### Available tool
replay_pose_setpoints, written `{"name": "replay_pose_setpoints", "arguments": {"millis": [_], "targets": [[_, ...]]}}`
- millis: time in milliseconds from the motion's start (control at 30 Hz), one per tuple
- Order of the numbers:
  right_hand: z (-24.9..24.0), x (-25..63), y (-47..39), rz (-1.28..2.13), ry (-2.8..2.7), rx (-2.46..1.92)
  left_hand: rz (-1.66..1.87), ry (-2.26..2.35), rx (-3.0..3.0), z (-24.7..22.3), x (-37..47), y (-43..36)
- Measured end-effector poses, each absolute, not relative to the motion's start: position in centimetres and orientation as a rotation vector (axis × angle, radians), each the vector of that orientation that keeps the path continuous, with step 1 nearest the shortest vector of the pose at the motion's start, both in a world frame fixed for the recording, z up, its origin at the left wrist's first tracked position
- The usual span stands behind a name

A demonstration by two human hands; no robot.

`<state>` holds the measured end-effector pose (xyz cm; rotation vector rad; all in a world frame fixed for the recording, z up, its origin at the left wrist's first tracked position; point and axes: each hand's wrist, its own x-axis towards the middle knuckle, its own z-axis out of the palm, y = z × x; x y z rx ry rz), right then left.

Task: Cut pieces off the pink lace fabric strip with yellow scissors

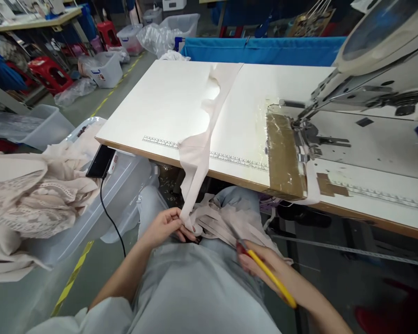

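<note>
My left hand point(169, 226) pinches the lower end of a pale pink fabric strip point(197, 160). The strip runs up over the table edge and across the white tabletop to its far side. Over my lap lies a bunch of similar fabric strips point(226, 220). My right hand point(259, 260) is wrapped round scissors point(270, 276) with a yellow and red handle. Their blurred metal blades point at the bunch, to the right of my left hand. Whether the blades touch the cloth, I cannot tell.
A sewing machine point(376, 88) stands on the right of the white table point(132, 102), beside a brown-taped block point(284, 153). At left, a clear plastic bin point(87, 232) carries piled pink garments point(55, 195). A phone point(100, 161) with a cable rests by the table corner.
</note>
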<state>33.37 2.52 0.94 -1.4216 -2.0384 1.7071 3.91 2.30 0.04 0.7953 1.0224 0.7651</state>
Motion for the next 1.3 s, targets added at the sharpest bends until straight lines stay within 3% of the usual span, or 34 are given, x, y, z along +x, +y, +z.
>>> {"name": "replay_pose_setpoints", "arguments": {"millis": [100,233,767,1300], "targets": [[1.4,30.1,4.5,1.846,-2.257,-1.174,0.782,1.041,0.73,-0.4,4.3,1.5],[1.1,28.5,6.2,1.749,-2.442,-1.1,0.742,1.094,0.703,-0.4,3.9,1.4],[1.2,26.4,7.0,1.111,-2.793,-1.306,0.76,1.093,0.637,-0.3,3.8,1.7],[0.3,25.4,7.0,1.03,-2.759,-1.317,0.718,1.101,0.667,-0.6,3.5,1.8]]}}
